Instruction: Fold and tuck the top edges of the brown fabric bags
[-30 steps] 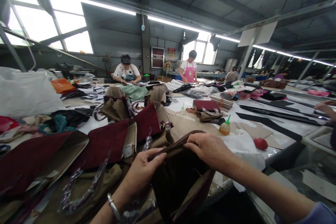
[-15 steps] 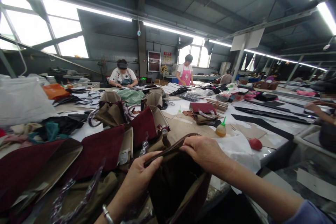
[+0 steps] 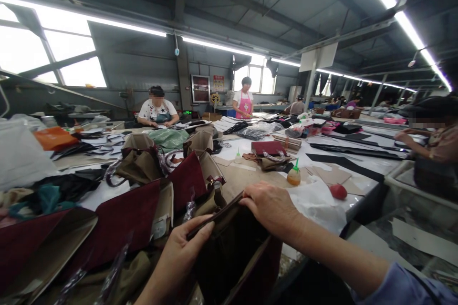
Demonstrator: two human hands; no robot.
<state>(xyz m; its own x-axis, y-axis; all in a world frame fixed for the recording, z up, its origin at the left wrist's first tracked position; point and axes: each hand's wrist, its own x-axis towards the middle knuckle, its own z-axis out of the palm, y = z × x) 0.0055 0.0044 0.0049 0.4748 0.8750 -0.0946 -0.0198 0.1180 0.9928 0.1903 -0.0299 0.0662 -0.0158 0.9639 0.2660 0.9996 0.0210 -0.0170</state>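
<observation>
Between my hands is a dark olive and maroon handbag, its mouth turned toward me and its inside in shadow. My left hand pinches the rim on the left, thumb on top. On the far side of the same rim, my right hand grips the edge with curled fingers. Just left of my left hand lie more bags, among them a maroon bag and an olive bag with plastic-wrapped handles. The lower part of the held bag runs out of view.
Beyond the bag, a glue bottle with a green tip and a red lump sit on the worktable. A maroon bag lies farther back. Co-workers are across the table; another person works at right beside a white bin.
My view has turned slightly right, so the scene sits farther left. Both hands keep their hold on the bag's rim. More of the person at right shows.
</observation>
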